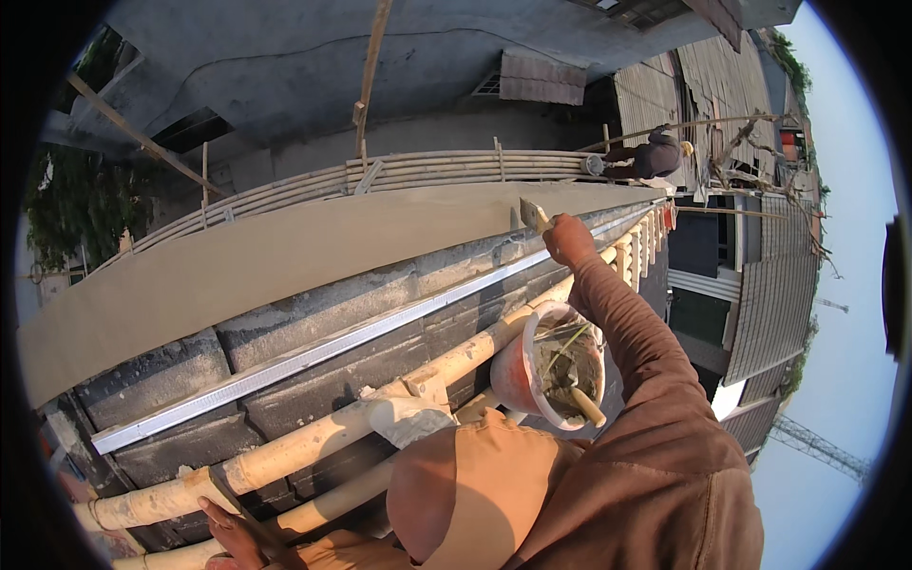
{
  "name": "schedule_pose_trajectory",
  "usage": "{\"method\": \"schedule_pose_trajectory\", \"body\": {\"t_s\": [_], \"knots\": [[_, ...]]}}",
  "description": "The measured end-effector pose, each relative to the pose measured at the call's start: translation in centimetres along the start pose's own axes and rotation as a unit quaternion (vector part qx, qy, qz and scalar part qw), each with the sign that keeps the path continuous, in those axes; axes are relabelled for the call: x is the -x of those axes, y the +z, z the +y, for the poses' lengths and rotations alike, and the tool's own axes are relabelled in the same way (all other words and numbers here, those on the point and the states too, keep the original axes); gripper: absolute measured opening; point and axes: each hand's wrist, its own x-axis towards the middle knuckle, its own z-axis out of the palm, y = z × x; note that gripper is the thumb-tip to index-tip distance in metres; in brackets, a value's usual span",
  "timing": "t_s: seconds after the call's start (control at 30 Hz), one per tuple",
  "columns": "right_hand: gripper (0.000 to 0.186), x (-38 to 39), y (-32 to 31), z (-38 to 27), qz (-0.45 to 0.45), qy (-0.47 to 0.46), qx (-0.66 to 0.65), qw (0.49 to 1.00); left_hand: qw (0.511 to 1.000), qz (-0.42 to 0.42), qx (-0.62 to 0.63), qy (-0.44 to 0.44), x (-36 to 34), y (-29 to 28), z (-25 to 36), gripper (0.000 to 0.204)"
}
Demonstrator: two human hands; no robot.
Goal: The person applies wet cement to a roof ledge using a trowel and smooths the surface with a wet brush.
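My right hand [570,239], at the end of an outstretched brown sleeve, is closed round the handle of a trowel [534,215]. Its blade lies at the smooth grey plastered band [285,237] running along the wall edge. Low on the left, my left hand [236,538] is closed on a thin flat board [220,494] seen nearly edge-on, beside a bamboo pole. Part of this hand is cut off by the picture's lower rim. Below my right forearm hangs a whitish-red bucket [513,372] of wet mortar [567,366], with a wooden-handled tool [587,407] standing in it.
A metal straightedge [323,353] runs along the rough blockwork below the plaster. Thick bamboo poles [351,427] of a scaffold lie between me and the wall. Farther off, another person [655,157] in dark clothes bends on a bamboo platform [446,167] beside a bucket [594,165].
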Motion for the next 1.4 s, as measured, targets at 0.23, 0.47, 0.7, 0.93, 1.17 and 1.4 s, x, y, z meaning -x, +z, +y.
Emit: {"method": "schedule_pose_trajectory", "body": {"t_s": [0.23,0.47,0.7,0.93,1.17,1.4], "knots": [[0.041,7.3,-4.6,-17.6,-0.03,-0.144,-0.2,0.969,0.997,0.069,0.025,0.032,2.0,0.6,1.6,0.089],[0.041,5.6,-4.9,-15.1,-0.099,-0.111,-0.238,0.96,0.999,0.034,-0.002,0.023,0.7,-0.2,0.1,0.093],[0.04,0.7,3.4,7.5,0.016,0.128,-0.082,0.988,1.0,0.014,0.008,0.011,1.4,0.1,2.0,0.093],[0.039,-2.8,6.4,14.3,0.04,0.17,-0.084,0.981,0.999,0.025,-0.03,-0.014,-1.1,-0.3,-2.0,0.089],[0.032,-6.1,8.7,12.8,-0.004,0.203,0.011,0.979,0.99,0.097,-0.1,-0.013,-1.7,-1.8,-4.0,0.09],[0.034,-6.9,1.2,5.2,-0.008,0.154,-0.55,0.821,0.976,0.194,-0.095,0.0,0.1,0.0,-3.3,0.092]]}}
